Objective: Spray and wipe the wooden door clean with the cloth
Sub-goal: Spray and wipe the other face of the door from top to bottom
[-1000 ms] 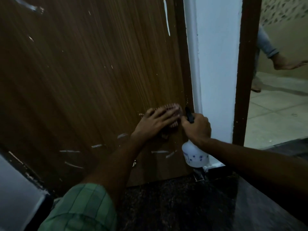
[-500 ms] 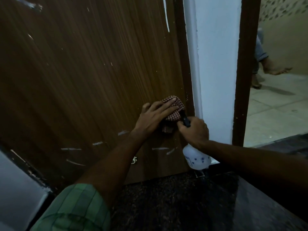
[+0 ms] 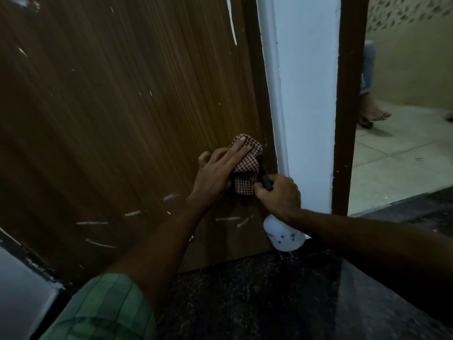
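The brown wooden door [image 3: 117,114] fills the left and centre, marked with white scuffs low down. My left hand [image 3: 218,173] presses a red-and-white checked cloth [image 3: 247,163] flat against the door near its right edge. Just right of it, my right hand [image 3: 279,195] grips the black head of a white spray bottle [image 3: 282,236], which hangs below the hand beside the door's lower right corner. The nozzle is mostly hidden by my fingers.
A white wall post [image 3: 306,94] and a dark brown door frame [image 3: 348,94] stand right of the door. Beyond it lies a tiled floor [image 3: 397,163] with another person's bare foot [image 3: 375,114]. Dark speckled stone floor [image 3: 257,298] lies under me.
My left hand has slid the cloth upward along the door near its right edge. The right hand with the bottle rose slightly too. The person beyond the doorway set their foot down.
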A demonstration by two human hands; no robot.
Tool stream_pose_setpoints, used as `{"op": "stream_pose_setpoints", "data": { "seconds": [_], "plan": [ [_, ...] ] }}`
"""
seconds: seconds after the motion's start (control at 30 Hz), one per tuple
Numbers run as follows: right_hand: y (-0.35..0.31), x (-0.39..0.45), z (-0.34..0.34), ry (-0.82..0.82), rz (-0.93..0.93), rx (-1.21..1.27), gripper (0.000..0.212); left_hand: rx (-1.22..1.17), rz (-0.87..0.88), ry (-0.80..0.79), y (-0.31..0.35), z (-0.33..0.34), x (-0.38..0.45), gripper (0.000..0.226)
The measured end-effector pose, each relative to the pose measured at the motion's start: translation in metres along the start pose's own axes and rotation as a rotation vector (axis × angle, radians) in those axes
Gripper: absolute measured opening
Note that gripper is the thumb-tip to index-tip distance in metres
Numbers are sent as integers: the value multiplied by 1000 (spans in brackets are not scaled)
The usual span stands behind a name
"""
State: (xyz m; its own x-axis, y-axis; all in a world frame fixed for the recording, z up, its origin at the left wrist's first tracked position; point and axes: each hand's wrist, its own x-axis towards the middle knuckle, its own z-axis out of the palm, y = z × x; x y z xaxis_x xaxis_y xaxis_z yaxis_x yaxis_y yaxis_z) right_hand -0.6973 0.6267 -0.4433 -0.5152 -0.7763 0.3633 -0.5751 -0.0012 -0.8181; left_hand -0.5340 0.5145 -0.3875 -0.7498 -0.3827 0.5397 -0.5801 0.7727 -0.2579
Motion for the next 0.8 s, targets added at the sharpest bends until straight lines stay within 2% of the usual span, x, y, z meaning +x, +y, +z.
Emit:
{"op": "stream_pose_setpoints", "data": {
  "seconds": [0.07, 0.13, 0.2, 0.27, 0.3, 0.33, 0.37, 0.4, 0.47, 0.53, 0.57, 0.63, 0.73, 0.8],
  "plan": [
    [0, -2, 1, 38, 25, 34, 36, 149, -9, -4, 9, 11, 2, 76],
    [1, -4, 1, 52, 51, 47, 34, 238, 60, -48, 14, 24, 2, 84],
    [4, -4, 1, 60, 66, 47, 29, 274, 231, -244, 21, 35, 0, 91],
    [6, -5, 2, 66, 51, 42, 29, 397, 451, -481, 28, 43, -7, 77],
    [6, -6, 3, 64, 36, 34, 29, 458, 534, -497, 29, 46, -12, 73],
    [6, -6, 4, 58, 22, 25, 30, 495, 575, -437, 26, 46, -14, 74],
    [6, -6, 5, 50, 12, 19, 30, 503, 539, -349, 21, 42, -15, 80],
    [6, -6, 5, 42, 5, 12, 31, 465, 429, -250, 14, 36, -14, 90],
    [9, -6, 8, 33, -1, 9, 36, 311, 134, -32, -2, 20, -8, 101],
    [14, -6, 14, 38, 5, 17, 41, 214, -84, 73, -6, 3, 2, 90],
    [15, -6, 16, 44, 8, 23, 41, 219, -121, 96, -5, 0, 5, 87],
    [18, -5, 21, 41, -3, 43, 40, 252, 11, 3, -4, 10, 0, 89],
    [16, -6, 29, 35, -49, 62, 35, 411, 491, -151, -11, 49, -31, 82],
    [12, -6, 31, 29, -71, 67, 31, 522, 589, -211, -24, 56, -42, 78]
  ]
}}
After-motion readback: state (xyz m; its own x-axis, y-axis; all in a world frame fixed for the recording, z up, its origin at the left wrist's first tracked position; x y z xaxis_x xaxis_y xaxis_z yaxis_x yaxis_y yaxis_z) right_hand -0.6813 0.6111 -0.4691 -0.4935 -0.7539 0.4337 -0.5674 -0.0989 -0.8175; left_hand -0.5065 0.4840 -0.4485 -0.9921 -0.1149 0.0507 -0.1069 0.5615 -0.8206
